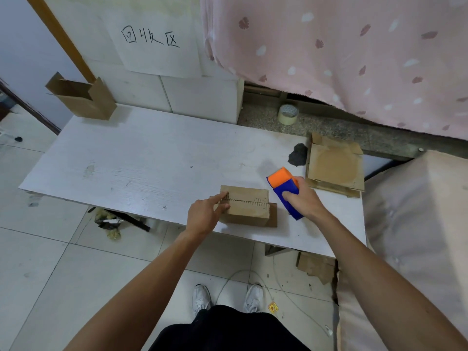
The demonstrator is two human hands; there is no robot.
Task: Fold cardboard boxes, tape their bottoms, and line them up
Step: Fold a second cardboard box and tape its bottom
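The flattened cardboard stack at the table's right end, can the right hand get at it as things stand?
Probably yes: the flattened cardboard stack lies just beyond the right hand, only bare table between. But that hand grips the tape dispenser, so grasping likely means setting it down first.

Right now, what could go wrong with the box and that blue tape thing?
1. The box sits near the front edge of the table, and only the left grip steadies it. A hard push or pull could slide it off.
2. The left grip's forefinger lies on the box's seam. If the tape dispenser held in the right grip runs along that seam, it might hit the finger.
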